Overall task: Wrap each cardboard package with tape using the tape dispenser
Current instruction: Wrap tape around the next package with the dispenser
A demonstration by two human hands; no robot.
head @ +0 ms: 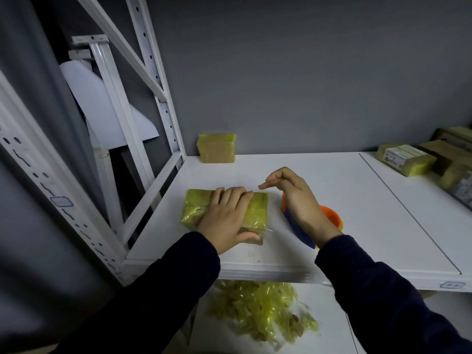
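Mid-wrap on one package (195, 208): sits near the front-left of the shelf (357, 226), top and sides already mostly under yellowish tape. Pins it down with the left grip (227, 215), fingers straight across the top, thumb along the near edge, nothing clasped. Has the right grip (298, 200) just beside the package's right end, laid over the tape dispenser (329, 215), with orange body and blue handle showing either side of the palm, index and thumb sticking out loosely toward the package, other fingers hidden. Cannot tell whether clamped on the dispenser or only resting on it. Cannot make out a tape strand between dispenser and package.

Reads as a smoothing-down pause between passes. Next move probably calls for a firm hold on the dispenser, tape end stuck to a face that is still bare, and the package pinned or turned while pulling tape round.

Also there: a wrapped package (216, 148) upright against the back wall, more boxes (406, 159) far right, a heap of crumpled tape (263, 307) on the lower shelf.
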